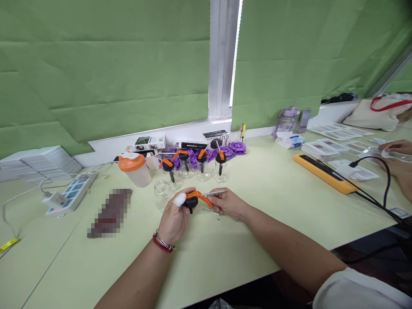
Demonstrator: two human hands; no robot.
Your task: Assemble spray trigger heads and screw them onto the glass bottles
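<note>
My left hand (pixel 175 221), with a white covering on its thumb, is closed around a black lid (pixel 192 203) fitted with an orange crank handle (pixel 196 196). My right hand (pixel 230 204) pinches the far end of the crank, along with a thin metal rod (pixel 214 193) lying over it. Below the hands, another thin rod (pixel 209 210) and a tiny metal nut (pixel 218 219) rest on the table. Partly hidden behind my left hand is a lidless glass jar (pixel 162 191). Several glass jars with black lids and orange cranks (pixel 202 159) stand beyond.
Purple slotted parts (pixel 237 148) and small boxes (pixel 149 142) line the wall. A shaker cup (pixel 137 171) and white power strip (pixel 72 195) are left. At right lie an orange power strip (pixel 325 174) with cables, card stacks (pixel 322 148) and another person's hands (pixel 397 147).
</note>
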